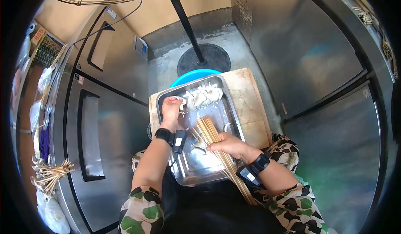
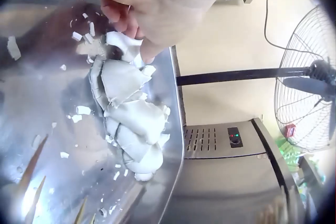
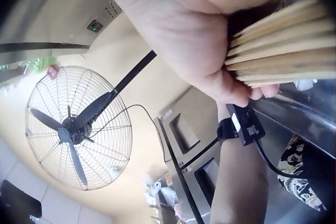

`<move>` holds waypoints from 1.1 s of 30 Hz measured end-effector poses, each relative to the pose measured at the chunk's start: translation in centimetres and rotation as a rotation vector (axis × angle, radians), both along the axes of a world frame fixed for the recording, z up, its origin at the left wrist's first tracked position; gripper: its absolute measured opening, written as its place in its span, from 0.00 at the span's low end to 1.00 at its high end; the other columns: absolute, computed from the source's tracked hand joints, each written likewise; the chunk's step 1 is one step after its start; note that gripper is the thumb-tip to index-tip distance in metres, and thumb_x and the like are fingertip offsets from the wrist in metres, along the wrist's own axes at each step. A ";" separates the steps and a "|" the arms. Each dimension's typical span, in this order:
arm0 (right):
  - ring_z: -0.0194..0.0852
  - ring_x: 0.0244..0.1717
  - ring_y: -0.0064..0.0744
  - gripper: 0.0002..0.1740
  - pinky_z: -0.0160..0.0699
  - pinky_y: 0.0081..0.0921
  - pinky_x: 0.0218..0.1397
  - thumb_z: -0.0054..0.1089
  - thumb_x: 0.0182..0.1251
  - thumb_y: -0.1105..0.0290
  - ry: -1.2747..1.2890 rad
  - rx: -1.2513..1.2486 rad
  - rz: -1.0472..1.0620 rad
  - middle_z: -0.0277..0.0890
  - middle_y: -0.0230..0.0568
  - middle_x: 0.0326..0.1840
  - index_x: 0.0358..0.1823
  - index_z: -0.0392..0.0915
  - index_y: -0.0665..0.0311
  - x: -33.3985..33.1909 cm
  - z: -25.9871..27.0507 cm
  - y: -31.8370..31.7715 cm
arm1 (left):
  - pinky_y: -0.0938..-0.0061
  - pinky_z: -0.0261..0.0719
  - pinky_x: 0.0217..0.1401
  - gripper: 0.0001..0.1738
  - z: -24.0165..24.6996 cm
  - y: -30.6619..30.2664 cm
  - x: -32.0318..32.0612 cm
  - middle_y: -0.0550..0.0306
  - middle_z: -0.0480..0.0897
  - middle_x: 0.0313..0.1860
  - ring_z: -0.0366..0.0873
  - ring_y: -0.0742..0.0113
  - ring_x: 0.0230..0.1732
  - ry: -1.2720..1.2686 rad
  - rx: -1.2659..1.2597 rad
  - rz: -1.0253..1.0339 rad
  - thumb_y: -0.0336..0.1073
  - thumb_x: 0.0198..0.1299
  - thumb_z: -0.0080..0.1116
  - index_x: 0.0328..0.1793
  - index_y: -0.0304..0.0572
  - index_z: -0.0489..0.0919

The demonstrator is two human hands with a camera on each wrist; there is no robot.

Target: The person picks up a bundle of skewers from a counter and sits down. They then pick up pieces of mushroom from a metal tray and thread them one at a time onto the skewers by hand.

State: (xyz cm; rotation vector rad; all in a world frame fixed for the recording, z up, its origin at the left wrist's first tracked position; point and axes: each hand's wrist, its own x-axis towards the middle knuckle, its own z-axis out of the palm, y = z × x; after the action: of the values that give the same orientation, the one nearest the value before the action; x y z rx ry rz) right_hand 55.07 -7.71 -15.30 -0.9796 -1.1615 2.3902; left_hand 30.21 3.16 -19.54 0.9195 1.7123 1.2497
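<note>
A metal tray (image 1: 190,167) lies before the person, with a row of overlapping white, flat pieces (image 2: 134,121) along its far side. At the tray's far left, my left hand (image 1: 170,108) pinches one white, curved piece (image 2: 124,44) at the end of that row; the palm hides part of the fingers in the left wrist view. A thick bundle of bamboo skewers (image 1: 225,163) is gripped in my right hand (image 1: 232,145), thumb across the top. Its pointed ends slant over the tray, and the other ends reach toward the person's lap. Small white crumbs (image 2: 83,110) dot the metal.
Under the tray is a wooden board (image 1: 248,104), with a blue basin (image 1: 196,73) showing behind it. A fan's pole rises from a round black base (image 1: 217,58). Steel cabinets (image 1: 112,129) stand left and right. More skewers (image 1: 54,173) hang at the left shelf.
</note>
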 end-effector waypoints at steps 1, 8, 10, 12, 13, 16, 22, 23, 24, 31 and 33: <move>0.72 0.27 0.19 0.07 0.70 0.16 0.33 0.62 0.54 0.70 0.005 0.004 -0.013 0.76 0.32 0.26 0.31 0.78 0.65 -0.1 0.0 -0.1 | 0.82 0.70 0.25 0.14 2.0 -1.3 0.5 0.57 0.79 0.31 0.76 0.72 0.27 -0.096 -0.077 0.023 0.28 0.54 0.58 0.46 0.44 0.70; 0.73 0.27 0.20 0.06 0.71 0.16 0.32 0.62 0.55 0.73 0.135 -0.039 -0.062 0.76 0.32 0.26 0.33 0.77 0.65 -0.2 1.4 -0.4 | 0.78 0.74 0.36 0.20 8.7 -7.7 0.2 0.59 0.78 0.39 0.76 0.72 0.37 -0.766 -0.152 -0.207 0.32 0.62 0.50 0.62 0.50 0.68; 0.73 0.27 0.21 0.06 0.72 0.16 0.32 0.62 0.54 0.73 0.145 -0.069 -0.075 0.76 0.33 0.26 0.32 0.77 0.65 -0.2 1.5 -0.4 | 0.78 0.76 0.38 0.18 9.3 -8.7 0.5 0.57 0.78 0.42 0.77 0.71 0.38 -0.789 -0.143 -0.202 0.31 0.62 0.49 0.60 0.47 0.70; 0.73 0.26 0.21 0.06 0.72 0.17 0.32 0.62 0.54 0.74 0.141 -0.090 -0.085 0.76 0.34 0.26 0.32 0.76 0.65 0.0 1.8 -0.5 | 0.79 0.76 0.39 0.18 9.8 -9.5 1.2 0.55 0.78 0.44 0.77 0.70 0.39 -0.793 -0.138 -0.175 0.31 0.62 0.49 0.59 0.45 0.70; 0.74 0.26 0.23 0.07 0.72 0.18 0.31 0.63 0.52 0.75 0.146 -0.098 -0.108 0.76 0.35 0.26 0.33 0.76 0.68 0.0 1.8 -0.5 | 0.80 0.77 0.41 0.17 9.9 -9.7 1.5 0.54 0.79 0.46 0.78 0.69 0.41 -0.780 -0.135 -0.165 0.30 0.62 0.50 0.58 0.44 0.70; 0.72 0.24 0.20 0.06 0.71 0.16 0.29 0.63 0.53 0.74 0.143 -0.090 -0.141 0.76 0.35 0.25 0.32 0.76 0.65 0.2 1.8 -0.5 | 0.80 0.77 0.41 0.17 9.2 -10.2 2.0 0.54 0.79 0.44 0.78 0.70 0.42 -0.689 -0.082 -0.115 0.29 0.61 0.52 0.57 0.43 0.71; 0.68 0.18 0.18 0.06 0.66 0.13 0.23 0.64 0.53 0.74 0.240 -0.095 -0.161 0.76 0.36 0.24 0.31 0.75 0.64 0.6 2.4 -0.3 | 0.79 0.78 0.42 0.16 9.2 -11.0 4.8 0.57 0.80 0.42 0.78 0.71 0.41 -0.357 0.063 -0.088 0.27 0.58 0.54 0.54 0.43 0.72; 0.68 0.19 0.18 0.06 0.66 0.14 0.23 0.64 0.53 0.74 0.231 -0.090 -0.159 0.76 0.36 0.24 0.30 0.75 0.64 0.5 2.5 -0.3 | 0.79 0.78 0.43 0.16 9.1 -11.0 5.1 0.57 0.79 0.41 0.78 0.71 0.41 -0.357 0.070 -0.096 0.26 0.58 0.55 0.53 0.43 0.72; 0.68 0.19 0.18 0.06 0.66 0.14 0.23 0.64 0.53 0.74 0.222 -0.087 -0.158 0.76 0.36 0.24 0.30 0.75 0.64 0.5 2.5 -0.3 | 0.78 0.78 0.43 0.16 9.0 -11.0 5.5 0.57 0.79 0.41 0.78 0.72 0.41 -0.357 0.076 -0.103 0.26 0.58 0.55 0.53 0.43 0.72; 0.69 0.19 0.18 0.06 0.66 0.14 0.24 0.65 0.52 0.73 0.182 -0.033 -0.181 0.76 0.35 0.23 0.29 0.75 0.64 0.4 2.6 -0.2 | 0.79 0.76 0.40 0.16 9.6 -11.1 6.3 0.60 0.80 0.37 0.76 0.75 0.37 -0.261 0.227 -0.109 0.27 0.55 0.59 0.50 0.42 0.74; 0.69 0.20 0.19 0.06 0.66 0.15 0.24 0.64 0.52 0.73 0.187 -0.032 -0.187 0.76 0.35 0.23 0.29 0.75 0.64 0.4 2.7 -0.3 | 0.80 0.76 0.41 0.16 9.5 -11.3 6.1 0.59 0.80 0.37 0.76 0.75 0.38 -0.228 0.250 -0.093 0.27 0.55 0.59 0.50 0.40 0.73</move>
State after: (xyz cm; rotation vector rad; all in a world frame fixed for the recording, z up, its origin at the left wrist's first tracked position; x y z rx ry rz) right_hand 55.49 -8.00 -12.65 -0.8151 -0.9261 2.3000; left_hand 36.28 -8.11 -10.02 0.9485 1.3428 1.4676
